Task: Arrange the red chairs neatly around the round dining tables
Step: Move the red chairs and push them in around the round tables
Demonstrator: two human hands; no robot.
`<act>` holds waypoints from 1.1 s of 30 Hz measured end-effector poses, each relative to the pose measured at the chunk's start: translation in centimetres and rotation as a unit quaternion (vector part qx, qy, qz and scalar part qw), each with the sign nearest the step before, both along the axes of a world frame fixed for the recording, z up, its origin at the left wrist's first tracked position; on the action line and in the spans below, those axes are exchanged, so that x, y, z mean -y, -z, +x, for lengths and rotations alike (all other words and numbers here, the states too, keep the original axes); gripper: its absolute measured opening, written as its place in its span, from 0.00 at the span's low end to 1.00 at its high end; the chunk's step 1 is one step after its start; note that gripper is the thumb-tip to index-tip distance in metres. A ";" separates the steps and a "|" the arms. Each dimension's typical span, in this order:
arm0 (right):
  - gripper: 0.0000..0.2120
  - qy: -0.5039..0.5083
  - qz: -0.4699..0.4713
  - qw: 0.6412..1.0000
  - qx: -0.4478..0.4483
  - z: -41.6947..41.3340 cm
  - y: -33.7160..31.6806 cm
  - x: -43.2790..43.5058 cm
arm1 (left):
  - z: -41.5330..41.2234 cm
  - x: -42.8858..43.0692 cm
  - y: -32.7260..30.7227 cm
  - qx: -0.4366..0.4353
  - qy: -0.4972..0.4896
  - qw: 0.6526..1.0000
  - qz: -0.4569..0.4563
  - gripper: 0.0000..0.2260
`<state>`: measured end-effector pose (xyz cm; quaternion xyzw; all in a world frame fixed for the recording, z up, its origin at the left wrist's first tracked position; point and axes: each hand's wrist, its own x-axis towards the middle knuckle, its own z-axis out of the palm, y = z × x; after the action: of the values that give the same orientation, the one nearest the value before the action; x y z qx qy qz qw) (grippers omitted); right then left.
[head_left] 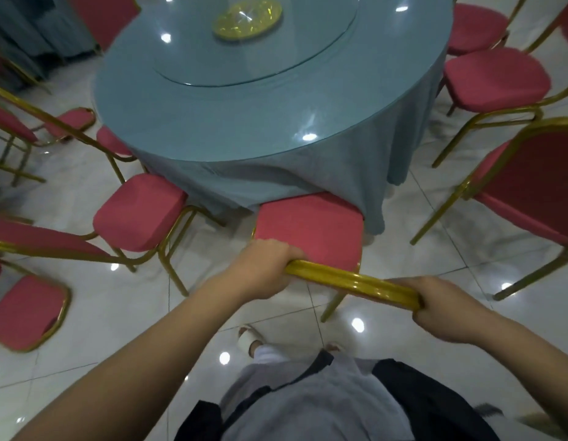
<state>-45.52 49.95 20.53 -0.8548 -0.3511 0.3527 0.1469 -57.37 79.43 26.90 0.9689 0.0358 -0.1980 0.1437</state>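
1. At the near edge of the round table [244, 122], the left hand [263, 268] curls its fingers over the left end of a chair's gold top rail [352, 283]. The right hand [448, 310] is wrapped round the right end, fingers and thumb closed on the tube.
2. Between the two hands a bare stretch of rail shows.
3. Below the rail, the held red chair's seat [308, 230] faces the table. Its front edge lies under the hanging folds of the blue tablecloth [308, 176].
4. Left of it, a neighbouring red chair [139, 211] stands angled, one seat corner just beside the cloth. A narrow strip of white tiled floor [212, 281] lies open between the two seats.
5. Right of the held chair, a wider wedge of floor is open. The next red chair [531, 186] stands well apart from the table's edge.
6. Round the right edge, two more red seats [496, 78] [477, 27] sit near the cloth.
7. Along the left edge, several red chairs stand crowded at mixed angles, with little floor between them.
8. On the tabletop lies a glass turntable [260, 65], and a gold dish [247, 20] is at its middle.
9. Behind the held chair, the person's pale slipper [249, 340] rests on the floor.
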 end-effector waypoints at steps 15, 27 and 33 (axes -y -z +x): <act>0.39 -0.141 -0.103 0.985 0.011 3.1 -0.8 -0.5 | -3.6 2.9 6.8 -0.048 -0.098 0.984 -0.140 0.30; 0.35 -0.138 -0.030 0.987 0.071 5.1 0.5 -4.1 | -2.7 0.0 9.2 -0.021 -0.164 0.974 -0.152 0.29; 0.16 -0.130 -0.042 0.987 0.088 7.2 1.2 -7.4 | -1.5 -1.7 9.6 0.032 -0.212 0.967 -0.135 0.23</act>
<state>-38.28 57.37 19.33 -0.8350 -0.4556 0.3067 0.0325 -58.86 81.10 17.27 0.9167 0.2087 -0.1347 0.3129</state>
